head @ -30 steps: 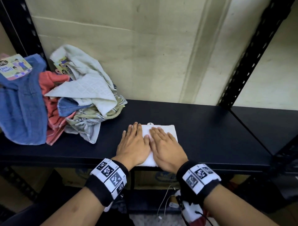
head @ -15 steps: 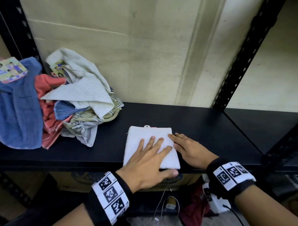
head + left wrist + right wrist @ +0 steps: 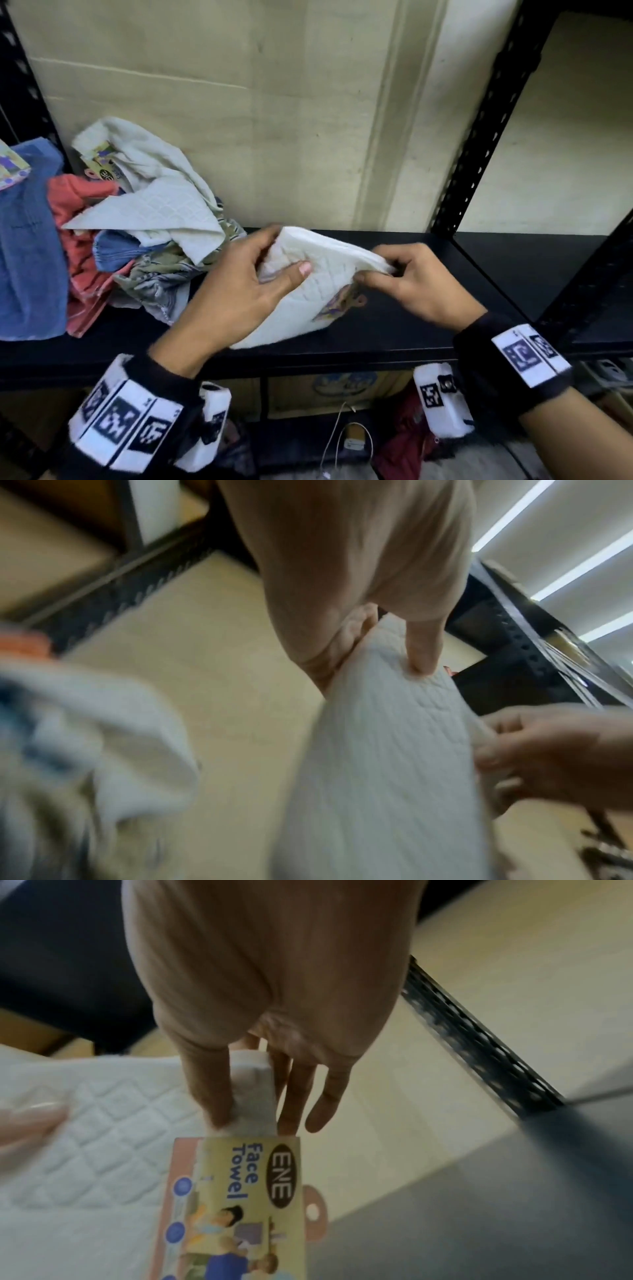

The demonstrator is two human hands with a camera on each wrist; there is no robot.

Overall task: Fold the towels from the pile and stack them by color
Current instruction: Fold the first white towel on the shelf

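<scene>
Head view: folded white towel (image 3: 308, 291) held tilted just above the front middle of the black shelf (image 3: 428, 329); its lowest corner is near or touching the shelf, cannot tell which.
Left hand (image 3: 239, 291): fingers curled behind the towel's left end, thumb pressed on its face; grips it.
Right hand (image 3: 414, 277): thumb and fingers pinch the towel's right corner; right wrist view shows the thumb (image 3: 205, 1080) clamped on a thick folded edge.
Label (image 3: 236, 1204): card tag reading "Face Towel", hanging from the towel below the right hand.
Step in hand: judged as one white towel folded and lifted, being carried or adjusted before placing; no stacks seen on the shelf yet.
Next move calls for: choosing a spot for the white stack on the bare right stretch of the shelf, lowering the towel flat with both grips kept so the layers do not slip open, tag tucked or turned down.
Pile (image 3: 137, 233): unfolded towels at the left end against the wall; white, red, striped and blue pieces tangled together.
Blue towel (image 3: 27, 246): drapes over the left front edge.
In the way: pile's loose edges reach near the left hand; black upright post (image 3: 479, 113) bounds the shelf at the right rear.
Risk: a one-sided release could let the fold open.
</scene>
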